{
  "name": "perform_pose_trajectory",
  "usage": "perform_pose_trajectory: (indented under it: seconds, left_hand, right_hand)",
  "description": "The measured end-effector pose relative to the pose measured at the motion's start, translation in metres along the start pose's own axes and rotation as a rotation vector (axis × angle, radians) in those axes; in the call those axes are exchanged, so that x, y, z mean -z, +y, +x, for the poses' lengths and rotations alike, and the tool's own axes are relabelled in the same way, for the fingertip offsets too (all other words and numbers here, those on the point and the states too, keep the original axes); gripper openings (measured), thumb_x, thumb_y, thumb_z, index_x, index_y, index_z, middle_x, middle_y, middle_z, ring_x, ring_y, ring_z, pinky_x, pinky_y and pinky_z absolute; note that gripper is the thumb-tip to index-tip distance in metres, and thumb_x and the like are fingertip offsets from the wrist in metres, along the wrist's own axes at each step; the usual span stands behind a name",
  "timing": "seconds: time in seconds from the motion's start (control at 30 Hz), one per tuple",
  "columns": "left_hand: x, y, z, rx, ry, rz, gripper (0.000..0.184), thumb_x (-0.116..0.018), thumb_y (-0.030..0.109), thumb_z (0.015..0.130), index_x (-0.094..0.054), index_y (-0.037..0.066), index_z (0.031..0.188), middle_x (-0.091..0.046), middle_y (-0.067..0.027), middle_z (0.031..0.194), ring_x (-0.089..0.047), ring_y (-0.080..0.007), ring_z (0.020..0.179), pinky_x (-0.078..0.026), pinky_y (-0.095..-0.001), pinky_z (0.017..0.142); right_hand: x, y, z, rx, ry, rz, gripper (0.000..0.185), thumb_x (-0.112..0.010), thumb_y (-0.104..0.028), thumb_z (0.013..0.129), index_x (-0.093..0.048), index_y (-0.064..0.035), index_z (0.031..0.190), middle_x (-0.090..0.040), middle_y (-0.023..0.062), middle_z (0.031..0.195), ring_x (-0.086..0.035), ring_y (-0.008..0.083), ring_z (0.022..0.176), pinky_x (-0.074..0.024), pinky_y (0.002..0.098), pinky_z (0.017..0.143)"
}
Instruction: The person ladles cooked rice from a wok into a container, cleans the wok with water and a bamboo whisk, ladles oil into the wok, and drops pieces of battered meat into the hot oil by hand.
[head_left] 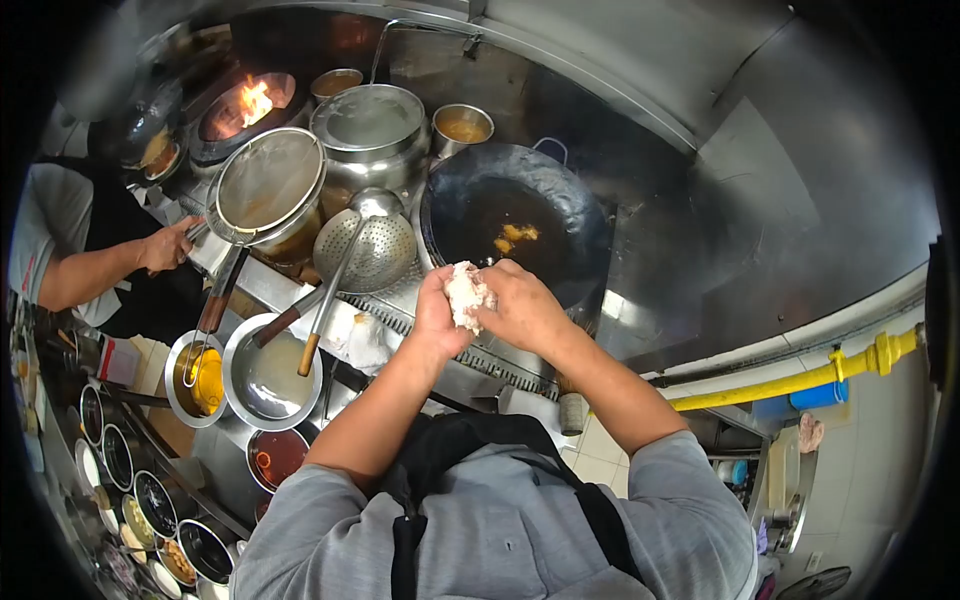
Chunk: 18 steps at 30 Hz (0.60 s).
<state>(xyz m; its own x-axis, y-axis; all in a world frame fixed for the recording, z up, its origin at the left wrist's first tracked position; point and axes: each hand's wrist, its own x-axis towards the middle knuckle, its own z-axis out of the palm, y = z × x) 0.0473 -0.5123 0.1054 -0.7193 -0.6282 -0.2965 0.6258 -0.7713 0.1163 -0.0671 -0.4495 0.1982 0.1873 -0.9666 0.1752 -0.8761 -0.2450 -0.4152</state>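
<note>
A pale, clumpy lump that looks like raw, coated food (467,295) sits between my two hands, just in front of the near rim of the wok. My left hand (436,313) cups it from the left side. The fingers of my right hand (524,308) press on it from the right, and partly hide it. Beyond my hands, the large dark wok (572,190) holds dark oil. A few golden fried pieces (515,237) float near its middle.
Left of the wok are a perforated skimmer (372,252), a ladle (345,270), a lidded pot (368,120) and a strainer (270,180). A flame (255,100) burns in the far-left wok. A co-worker's hand (168,247) grips a handle. A yellow pipe (760,393) runs along the right.
</note>
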Motion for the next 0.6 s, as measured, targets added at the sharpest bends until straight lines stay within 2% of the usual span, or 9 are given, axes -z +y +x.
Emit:
perform_pose_trajectory:
  seconds: [0.13,0.23,0.3,0.33,0.37,0.4,0.47,0.5,0.6]
  left_hand:
    - [0.006,-0.010,0.007,-0.042,-0.002,0.117,0.031,-0.040,0.032,0.092,-0.062,0.010,0.089,-0.066,-0.0059,0.089,-0.063,-0.0233,0.084,-0.052,-0.0367,0.079]
    - [-0.003,-0.009,0.005,-0.077,-0.031,0.042,0.034,-0.038,0.034,0.092,-0.061,0.009,0.089,-0.066,-0.0051,0.087,-0.064,-0.0233,0.082,-0.053,-0.0383,0.077]
    - [-0.005,-0.006,0.003,-0.089,0.023,0.031,0.035,-0.036,0.036,0.093,-0.060,0.010,0.090,-0.066,-0.0048,0.084,-0.065,-0.0218,0.077,-0.055,-0.0370,0.067]
    - [0.001,-0.002,0.004,-0.059,0.029,-0.054,0.035,-0.036,0.035,0.092,-0.060,0.011,0.089,-0.066,-0.0049,0.083,-0.065,-0.0208,0.074,-0.055,-0.0349,0.062]
    - [0.006,0.000,0.006,-0.028,0.035,-0.137,0.034,-0.036,0.035,0.092,-0.061,0.011,0.089,-0.066,-0.0051,0.083,-0.065,-0.0199,0.072,-0.055,-0.0327,0.056]
    - [0.005,0.001,0.005,-0.056,0.053,-0.097,0.031,-0.038,0.033,0.090,-0.061,0.012,0.090,-0.066,-0.0051,0.083,-0.065,-0.0181,0.067,-0.053,-0.0291,0.049]
    - [0.010,0.003,0.003,-0.019,-0.002,-0.047,0.029,-0.039,0.032,0.089,-0.061,0.012,0.090,-0.066,-0.0053,0.084,-0.065,-0.0182,0.068,-0.054,-0.0296,0.050]
    - [0.008,0.004,0.000,0.019,-0.055,0.003,0.028,-0.041,0.031,0.088,-0.061,0.012,0.090,-0.067,-0.0055,0.084,-0.065,-0.0182,0.068,-0.054,-0.0300,0.051]
    - [0.003,-0.003,-0.001,0.027,-0.035,0.045,0.026,-0.045,0.030,0.086,-0.062,0.010,0.091,-0.067,-0.0069,0.085,-0.065,-0.0194,0.068,-0.054,-0.0317,0.051]
  right_hand:
    - [0.000,0.002,-0.007,0.025,0.046,-0.039,0.033,-0.066,-0.014,0.072,-0.062,0.0034,0.099,-0.059,0.0173,0.083,-0.060,0.0365,0.079,-0.0510,0.0406,0.073]
    - [0.007,0.000,-0.010,-0.070,0.069,0.234,0.028,-0.066,-0.014,0.077,-0.064,0.0045,0.098,-0.063,0.0133,0.079,-0.063,0.0299,0.070,-0.0524,0.0356,0.067]
    - [0.006,0.009,-0.009,-0.345,0.066,0.795,0.024,-0.064,-0.013,0.084,-0.065,0.0054,0.099,-0.067,0.0110,0.084,-0.064,0.0214,0.071,-0.0526,0.0306,0.064]
    - [0.008,0.012,-0.009,-0.434,0.066,1.019,0.022,-0.059,-0.008,0.088,-0.063,0.0054,0.106,-0.066,0.0093,0.093,-0.063,0.0143,0.080,-0.0526,0.0274,0.067]
    - [0.012,0.014,-0.008,-0.428,0.061,1.016,0.022,-0.059,-0.008,0.088,-0.063,0.0054,0.106,-0.066,0.0093,0.093,-0.063,0.0143,0.080,-0.0526,0.0274,0.067]
    - [0.017,0.017,-0.008,-0.499,0.009,1.253,0.025,-0.059,-0.006,0.088,-0.061,0.0053,0.110,-0.066,0.0094,0.097,-0.063,0.0144,0.084,-0.0523,0.0271,0.070]
    - [0.022,0.028,-0.007,-0.513,-0.158,1.661,0.040,-0.061,0.002,0.084,-0.052,0.0052,0.122,-0.062,0.0108,0.110,-0.060,0.0138,0.096,-0.0504,0.0269,0.080]
    - [0.019,0.027,-0.009,-0.510,-0.156,1.660,0.040,-0.061,0.002,0.084,-0.052,0.0052,0.122,-0.062,0.0108,0.110,-0.060,0.0138,0.096,-0.0504,0.0269,0.080]
    - [0.000,0.020,-0.009,-0.251,0.001,1.036,0.038,-0.063,0.002,0.083,-0.053,0.0044,0.119,-0.063,0.0102,0.104,-0.061,0.0121,0.083,-0.0510,0.0243,0.071]
